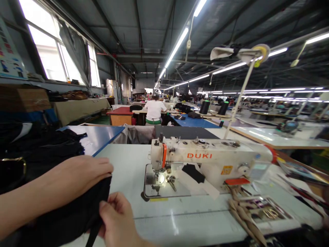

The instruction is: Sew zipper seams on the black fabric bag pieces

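A piece of black fabric (74, 216) hangs between my hands at the lower left, in front of the sewing table. My left hand (84, 173) lies over its upper edge, fingers together and thumb hidden, gripping it near the corner. Lower down the same edge, my right hand (117, 214) pinches the fabric between thumb and curled fingers. A narrow black strip (94, 233) dangles below. To the right stands a white sewing machine (210, 154) marked DUKI, its lamp lighting the needle plate (158, 179). No fabric lies under its needle.
Dark cloth (38, 151) is heaped at the left beside a blue tabletop (102, 133). Black and white scraps (194, 173) lie by the machine. A tray (269, 212) of small metal parts is at the right. Further off, a person in white (155, 111) sits facing away.
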### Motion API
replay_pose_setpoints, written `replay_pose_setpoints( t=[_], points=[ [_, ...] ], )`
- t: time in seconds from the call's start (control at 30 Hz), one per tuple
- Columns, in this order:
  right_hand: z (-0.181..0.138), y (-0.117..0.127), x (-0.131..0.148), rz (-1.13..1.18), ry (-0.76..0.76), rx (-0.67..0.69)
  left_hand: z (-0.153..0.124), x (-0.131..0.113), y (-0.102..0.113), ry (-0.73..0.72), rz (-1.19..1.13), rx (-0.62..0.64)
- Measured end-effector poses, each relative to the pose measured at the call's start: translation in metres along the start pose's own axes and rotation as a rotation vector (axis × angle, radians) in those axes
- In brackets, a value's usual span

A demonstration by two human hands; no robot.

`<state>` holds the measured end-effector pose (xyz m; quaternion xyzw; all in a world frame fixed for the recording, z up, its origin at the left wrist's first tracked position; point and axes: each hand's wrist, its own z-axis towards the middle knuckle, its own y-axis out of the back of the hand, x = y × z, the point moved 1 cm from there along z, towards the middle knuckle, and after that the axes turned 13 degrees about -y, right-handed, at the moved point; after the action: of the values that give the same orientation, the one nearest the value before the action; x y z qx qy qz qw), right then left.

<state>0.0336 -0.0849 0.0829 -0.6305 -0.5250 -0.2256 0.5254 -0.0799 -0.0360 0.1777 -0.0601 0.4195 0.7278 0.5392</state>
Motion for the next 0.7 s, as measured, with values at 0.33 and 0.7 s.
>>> replay_pose_setpoints(
  t=[0.33, 0.7],
  points=[
    [0.019, 0.119, 0.007, -0.064, -0.329, -0.195, -0.001, 0.091, -0.145, -0.063, 0.158, 0.571],
    [0.04, 0.155, 0.042, -0.955, -0.468, -0.068, 0.005, 0.105, -0.171, -0.036, 0.099, 0.565]
  ],
)
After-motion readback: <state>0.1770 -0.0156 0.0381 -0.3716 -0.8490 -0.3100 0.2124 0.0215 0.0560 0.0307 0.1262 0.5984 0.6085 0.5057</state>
